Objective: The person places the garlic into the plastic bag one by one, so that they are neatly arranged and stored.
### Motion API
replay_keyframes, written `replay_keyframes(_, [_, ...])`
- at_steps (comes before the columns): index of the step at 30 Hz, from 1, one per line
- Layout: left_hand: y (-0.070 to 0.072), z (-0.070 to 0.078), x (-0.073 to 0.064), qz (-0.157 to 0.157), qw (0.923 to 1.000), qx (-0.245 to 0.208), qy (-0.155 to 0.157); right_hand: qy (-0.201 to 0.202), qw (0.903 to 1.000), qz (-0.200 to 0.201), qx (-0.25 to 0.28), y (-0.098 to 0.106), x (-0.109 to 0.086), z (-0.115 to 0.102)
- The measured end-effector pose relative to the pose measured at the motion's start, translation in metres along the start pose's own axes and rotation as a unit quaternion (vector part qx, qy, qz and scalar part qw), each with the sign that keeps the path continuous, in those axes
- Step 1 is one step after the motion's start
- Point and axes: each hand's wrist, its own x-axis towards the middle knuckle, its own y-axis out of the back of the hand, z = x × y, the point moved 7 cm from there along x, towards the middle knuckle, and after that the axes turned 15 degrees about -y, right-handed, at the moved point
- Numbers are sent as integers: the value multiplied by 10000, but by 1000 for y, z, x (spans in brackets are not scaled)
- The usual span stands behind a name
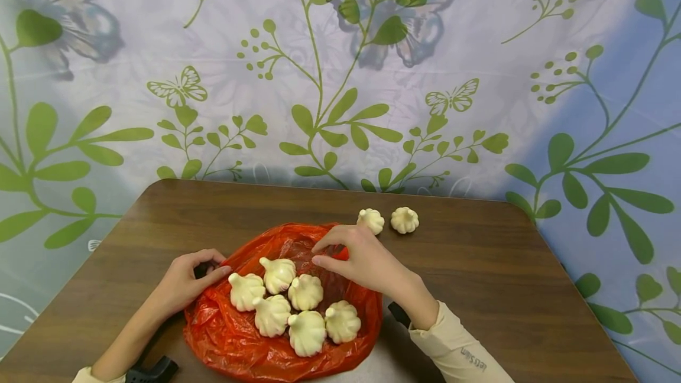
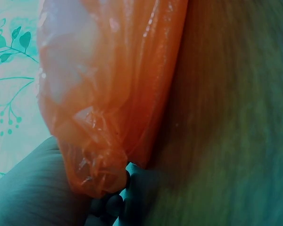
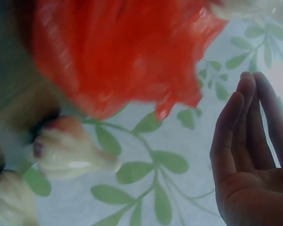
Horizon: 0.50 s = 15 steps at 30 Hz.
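A red plastic bag (image 1: 223,336) lies spread wide on the table, with several white garlic bulbs (image 1: 272,315) in it. At the bag's left edge, my left hand (image 1: 183,282) pinches the plastic between thumb and fingers. The left wrist view shows the gathered plastic (image 2: 96,160) at that hand. My right hand (image 1: 364,259) hovers over the bag's far right side, thumb and fingers apart with nothing between them. In the right wrist view its fingers (image 3: 226,127) are fairly straight, beside the bag (image 3: 118,56).
Two more garlic bulbs, one left (image 1: 370,221) and one right (image 1: 405,220), sit on the brown wooden table (image 1: 479,276) beyond my right hand. A patterned cloth (image 1: 223,52) with leaves and butterflies hangs behind the table's far edge.
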Motion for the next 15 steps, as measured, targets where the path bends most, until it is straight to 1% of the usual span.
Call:
replay_keyframes(3, [0,0,0,-11,10000,-4,21,-103,9995,288,-19,11,1,9])
replay_keyframes(7, [-1,0,0,-4,10000,-29,22,-296,9975,621,148,28,2,22])
replay_keyframes(11, [0,0,-1,11,10000,-23,6,-489,9954,746,353,38,3,32])
replay_keyframes(15, [-1,-1,-1,1,10000,-6,42,-544,9942,849,384,44,3,39])
